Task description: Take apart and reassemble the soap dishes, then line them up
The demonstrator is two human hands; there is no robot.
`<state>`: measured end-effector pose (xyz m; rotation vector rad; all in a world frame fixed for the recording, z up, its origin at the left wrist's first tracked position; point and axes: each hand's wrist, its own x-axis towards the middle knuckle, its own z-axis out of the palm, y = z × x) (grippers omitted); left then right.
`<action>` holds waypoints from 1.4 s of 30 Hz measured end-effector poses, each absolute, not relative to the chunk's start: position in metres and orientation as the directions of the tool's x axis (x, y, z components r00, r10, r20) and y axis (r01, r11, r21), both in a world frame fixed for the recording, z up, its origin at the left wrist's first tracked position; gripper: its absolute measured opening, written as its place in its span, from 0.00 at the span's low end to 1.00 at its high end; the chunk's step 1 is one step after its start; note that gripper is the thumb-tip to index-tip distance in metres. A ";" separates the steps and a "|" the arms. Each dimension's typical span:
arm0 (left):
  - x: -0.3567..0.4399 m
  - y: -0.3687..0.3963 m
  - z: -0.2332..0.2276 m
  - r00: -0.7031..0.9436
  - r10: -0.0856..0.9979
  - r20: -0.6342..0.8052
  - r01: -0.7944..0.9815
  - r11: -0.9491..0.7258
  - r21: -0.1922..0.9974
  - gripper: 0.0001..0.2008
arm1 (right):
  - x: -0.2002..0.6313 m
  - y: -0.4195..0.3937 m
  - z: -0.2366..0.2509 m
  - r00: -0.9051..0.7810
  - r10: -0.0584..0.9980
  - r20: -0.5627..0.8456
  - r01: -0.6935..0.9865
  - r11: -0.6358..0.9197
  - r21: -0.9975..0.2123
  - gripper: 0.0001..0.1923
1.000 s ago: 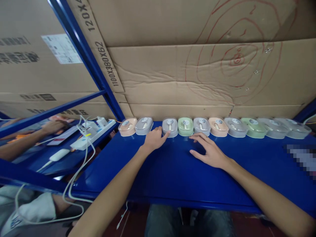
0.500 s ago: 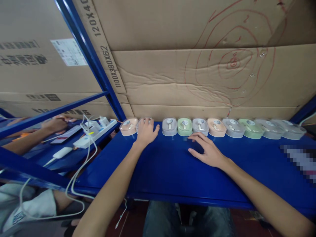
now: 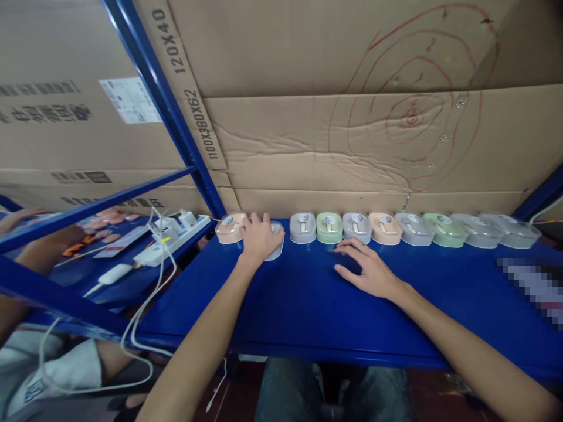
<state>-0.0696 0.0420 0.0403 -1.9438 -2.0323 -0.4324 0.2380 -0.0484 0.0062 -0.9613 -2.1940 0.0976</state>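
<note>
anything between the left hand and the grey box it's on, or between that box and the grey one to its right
Nothing visible. The left hand is on the grey box, and blue tabletop shows between that box and the next grey box. The right hand is further right, outside that gap.

The left hand (image 3: pixel 259 239) and right hand (image 3: pixel 369 271) are bare, as are the slim forearms (image 3: pixel 213 334); below the table's (image 3: pixel 308 310) near edge, faded blue-grey jeans (image 3: pixel 285 394) (partly shadowed) cover the legs.
</note>
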 end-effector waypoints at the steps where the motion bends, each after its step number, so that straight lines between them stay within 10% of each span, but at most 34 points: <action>1: -0.069 0.041 0.040 -0.064 0.925 0.374 0.998 0.056 0.033 0.32 | 0.238 -0.048 0.006 -0.457 0.663 0.593 0.609 0.719 -0.335 0.16; 8: -0.065 0.033 0.047 -0.061 0.984 0.166 0.996 0.048 0.078 0.36 | 0.237 -0.048 0.005 -0.464 0.658 0.593 0.607 0.724 -0.329 0.14; 14: -0.063 0.021 0.066 -0.041 0.939 0.341 0.987 -0.014 0.158 0.32 | 0.236 -0.050 0.006 -0.467 0.665 0.582 0.601 0.722 -0.342 0.16; 23: -0.040 -0.007 0.066 0.732 0.577 0.362 0.475 -0.814 0.335 0.41 | 0.240 -0.045 0.004 -0.372 0.674 0.638 0.640 0.685 -0.350 0.38; 29: -0.019 -0.009 0.038 0.804 0.487 0.341 0.324 -0.840 0.436 0.52 | 0.245 -0.041 -0.004 -0.512 0.676 0.530 0.596 0.724 -0.348 0.54; 42: -0.034 0.010 0.032 0.791 0.594 0.147 0.455 -0.732 0.508 0.59 | 0.248 -0.040 -0.004 -0.503 0.741 0.446 0.638 0.666 -0.387 0.42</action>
